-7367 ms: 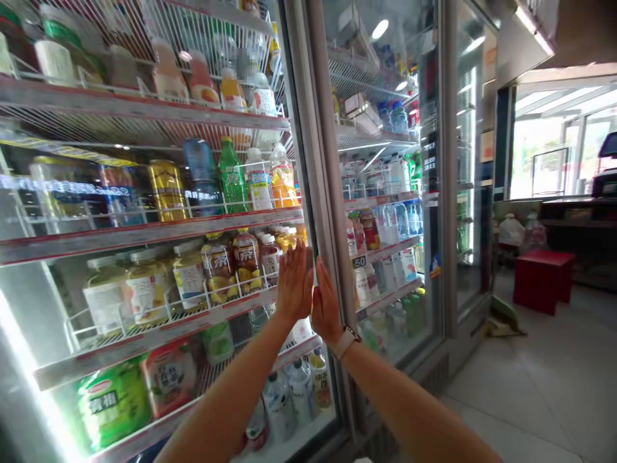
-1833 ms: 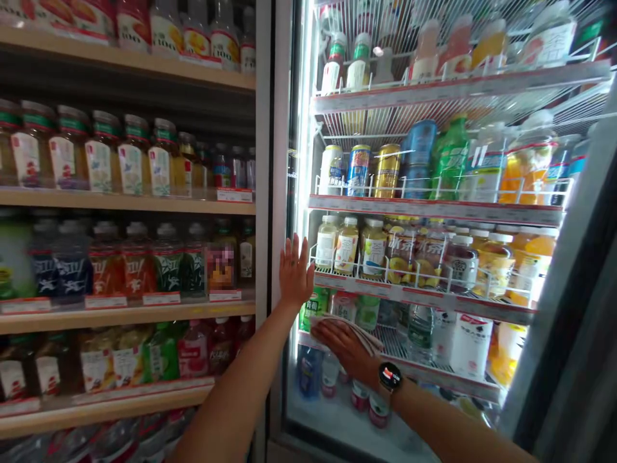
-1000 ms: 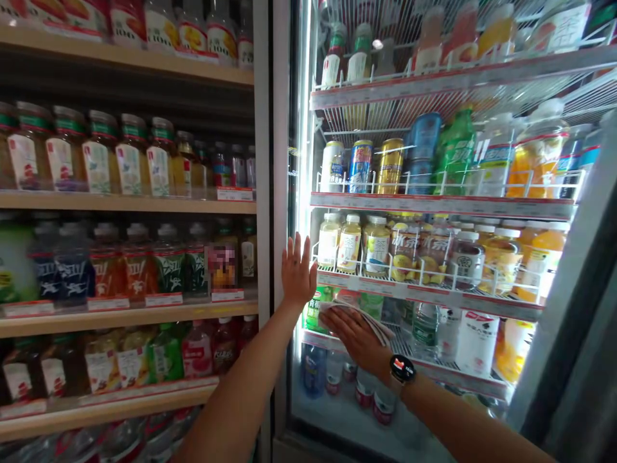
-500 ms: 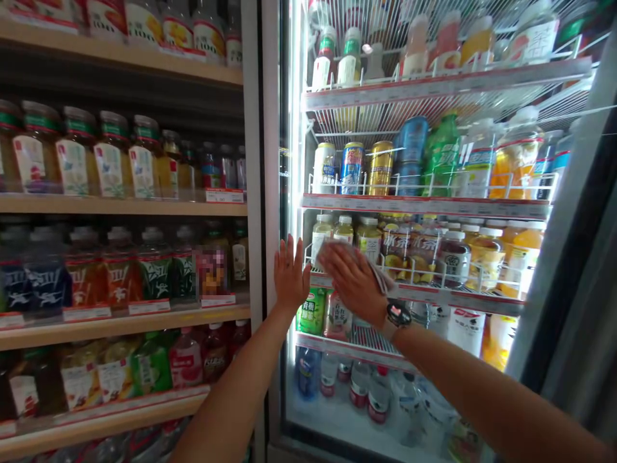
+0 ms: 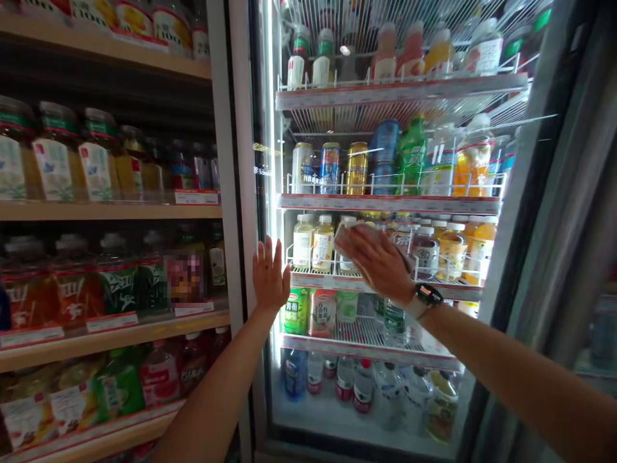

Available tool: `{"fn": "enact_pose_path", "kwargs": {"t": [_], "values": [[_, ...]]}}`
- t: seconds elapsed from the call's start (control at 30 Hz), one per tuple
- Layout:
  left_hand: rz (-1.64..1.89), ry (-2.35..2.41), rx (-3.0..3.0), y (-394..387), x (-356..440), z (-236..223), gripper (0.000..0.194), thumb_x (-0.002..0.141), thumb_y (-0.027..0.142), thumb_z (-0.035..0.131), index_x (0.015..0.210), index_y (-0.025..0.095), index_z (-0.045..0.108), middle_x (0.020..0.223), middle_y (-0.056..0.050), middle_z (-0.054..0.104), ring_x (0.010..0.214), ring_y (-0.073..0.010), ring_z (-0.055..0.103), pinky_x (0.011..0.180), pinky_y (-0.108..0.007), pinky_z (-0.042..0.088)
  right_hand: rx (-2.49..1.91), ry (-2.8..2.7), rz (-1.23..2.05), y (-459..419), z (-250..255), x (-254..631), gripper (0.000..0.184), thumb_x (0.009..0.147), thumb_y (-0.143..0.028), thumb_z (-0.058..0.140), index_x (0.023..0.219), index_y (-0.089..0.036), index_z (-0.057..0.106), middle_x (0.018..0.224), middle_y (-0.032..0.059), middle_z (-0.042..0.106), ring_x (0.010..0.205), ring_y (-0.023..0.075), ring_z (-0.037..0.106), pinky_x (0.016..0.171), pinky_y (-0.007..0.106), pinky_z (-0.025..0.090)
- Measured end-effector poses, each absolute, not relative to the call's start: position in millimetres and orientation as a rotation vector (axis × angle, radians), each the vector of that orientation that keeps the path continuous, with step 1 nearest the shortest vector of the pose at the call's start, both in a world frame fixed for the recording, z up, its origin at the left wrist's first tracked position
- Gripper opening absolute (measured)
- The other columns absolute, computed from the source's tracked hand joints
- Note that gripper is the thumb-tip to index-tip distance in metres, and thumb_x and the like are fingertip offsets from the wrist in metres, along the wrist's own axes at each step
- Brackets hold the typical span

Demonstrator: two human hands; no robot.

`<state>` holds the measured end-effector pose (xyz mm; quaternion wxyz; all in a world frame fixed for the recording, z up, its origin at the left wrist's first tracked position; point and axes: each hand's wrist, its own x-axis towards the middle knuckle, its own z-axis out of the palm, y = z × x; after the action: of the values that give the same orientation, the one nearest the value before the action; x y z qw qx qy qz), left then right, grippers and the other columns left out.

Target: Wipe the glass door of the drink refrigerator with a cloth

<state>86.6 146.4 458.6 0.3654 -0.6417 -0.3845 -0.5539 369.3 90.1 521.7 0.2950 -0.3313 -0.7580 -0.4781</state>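
Observation:
My left hand (image 5: 270,275) lies flat with fingers spread on the left edge of the glass fridge door (image 5: 270,360). My right hand (image 5: 378,260), with a watch on the wrist, presses a pale cloth (image 5: 343,235) flat against the glass, level with the third shelf of bottles (image 5: 308,241). The fingers of the right hand lie stretched over the cloth. Behind the glass stand cans (image 5: 330,168) and many drink bottles on white wire shelves.
To the left, open wooden shelves (image 5: 110,211) carry rows of bottled drinks. The grey door frame (image 5: 544,212) of the fridge runs up the right side. Small bottles (image 5: 344,379) stand on the fridge's bottom shelf.
My right hand has moved the cloth up and to the right across the glass, from below the third shelf to level with it. The left hand has stayed on the door's edge.

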Motion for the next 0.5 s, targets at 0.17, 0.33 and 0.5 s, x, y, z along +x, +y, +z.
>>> {"fn": "enact_pose_path", "kwargs": {"t": [0.17, 0.33, 0.5], "values": [[-1.417, -0.986, -1.636, 145, 86, 460, 0.062, 0.101, 0.032, 0.035, 0.159, 0.022, 0.013, 0.165, -0.01, 0.012, 0.153, -0.0278, 0.01, 0.123, -0.05, 0.016, -0.953, -1.732, -1.262, 91, 553, 376, 0.061, 0.101, -0.023, 0.039, 0.159, -0.023, 0.018, 0.163, 0.0096, 0.028, 0.15, 0.0278, 0.023, 0.122, 0.056, 0.012], [-1.459, -0.986, -1.676, 124, 125, 466, 0.065, 0.102, 0.029, 0.035, 0.159, 0.02, 0.005, 0.165, -0.011, 0.011, 0.153, -0.0266, 0.009, 0.124, -0.051, 0.014, -0.935, -1.918, -1.209, 88, 449, 359, 0.064, 0.098, -0.021, 0.045, 0.158, -0.024, 0.023, 0.159, 0.0071, 0.036, 0.147, 0.0264, 0.031, 0.121, 0.05, 0.02], [-1.335, -0.815, -1.797, 112, 192, 469, 0.067, 0.1, 0.026, 0.038, 0.159, 0.018, 0.006, 0.164, -0.009, 0.016, 0.153, -0.025, 0.01, 0.125, -0.048, 0.015, -0.836, -2.12, -1.166, 83, 351, 363, 0.063, 0.093, -0.011, 0.042, 0.155, -0.023, 0.033, 0.153, 0.0037, 0.047, 0.14, 0.0218, 0.041, 0.115, 0.042, 0.031]]}}
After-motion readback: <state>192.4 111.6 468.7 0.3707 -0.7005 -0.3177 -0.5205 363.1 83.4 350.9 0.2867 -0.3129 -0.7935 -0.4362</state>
